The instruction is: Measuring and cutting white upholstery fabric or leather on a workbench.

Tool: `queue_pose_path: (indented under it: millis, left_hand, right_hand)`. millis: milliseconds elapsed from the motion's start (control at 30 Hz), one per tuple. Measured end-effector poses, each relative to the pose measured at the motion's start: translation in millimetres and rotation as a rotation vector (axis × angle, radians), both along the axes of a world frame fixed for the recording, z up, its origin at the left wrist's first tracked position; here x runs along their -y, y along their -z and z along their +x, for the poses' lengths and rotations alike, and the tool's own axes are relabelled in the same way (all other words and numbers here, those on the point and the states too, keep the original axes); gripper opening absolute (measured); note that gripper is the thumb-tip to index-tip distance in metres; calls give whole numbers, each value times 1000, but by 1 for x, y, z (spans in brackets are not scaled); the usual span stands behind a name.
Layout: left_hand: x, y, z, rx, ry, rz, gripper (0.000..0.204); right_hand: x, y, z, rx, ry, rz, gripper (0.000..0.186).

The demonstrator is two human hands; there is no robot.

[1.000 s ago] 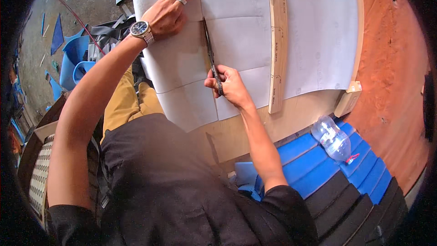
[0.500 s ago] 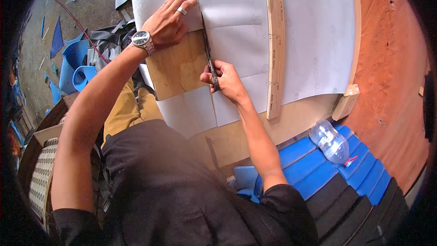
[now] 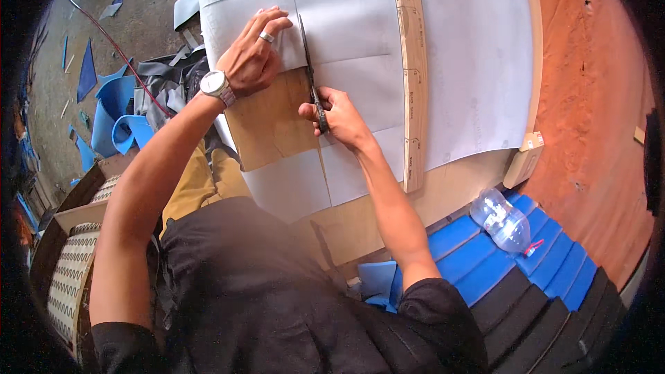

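A white sheet (image 3: 353, 17) with thin drawn lines covers a plywood board (image 3: 273, 121). My right hand (image 3: 339, 119) grips black scissors (image 3: 309, 59), their long blades pointing away from me along a line in the sheet. To their left, my left hand (image 3: 253, 55), with a ring and a wristwatch (image 3: 215, 83), lies on the sheet near its cut edge. Its fingers are slightly bent and stretched toward the blades; the thumb is mostly hidden. Nearer to me, a separate white piece (image 3: 287, 183) rests on the plywood.
A marked wooden strip (image 3: 413, 76) lies lengthwise across the sheet. At the right are a clear plastic bottle (image 3: 500, 221) on blue foam-like slabs (image 3: 478, 266) and an orange-brown surface (image 3: 589, 131). Blue scraps (image 3: 114, 111) and a spring frame (image 3: 73, 277) sit at the left.
The view has shifted slightly. The scissors sit farther forward along the line in the sheet. My left hand stays on the sheet, its fingers a little more bent.
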State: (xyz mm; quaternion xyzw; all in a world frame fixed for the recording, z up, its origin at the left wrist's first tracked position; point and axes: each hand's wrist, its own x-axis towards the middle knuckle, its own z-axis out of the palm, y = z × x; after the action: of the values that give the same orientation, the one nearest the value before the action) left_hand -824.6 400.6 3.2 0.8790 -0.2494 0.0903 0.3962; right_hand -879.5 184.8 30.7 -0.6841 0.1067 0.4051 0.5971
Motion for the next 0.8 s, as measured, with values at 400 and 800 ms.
queue_pose_path:
  millis: [400,800]
  left_hand:
    - [0,-3,2,-14,23,-33,53]
    - [-1,-5,1,-55,32,-10,55]
  right_hand:
    - [-10,-4,40,-42,-65,10,46]
    - [-20,-7,60,-41,-31,59,36]
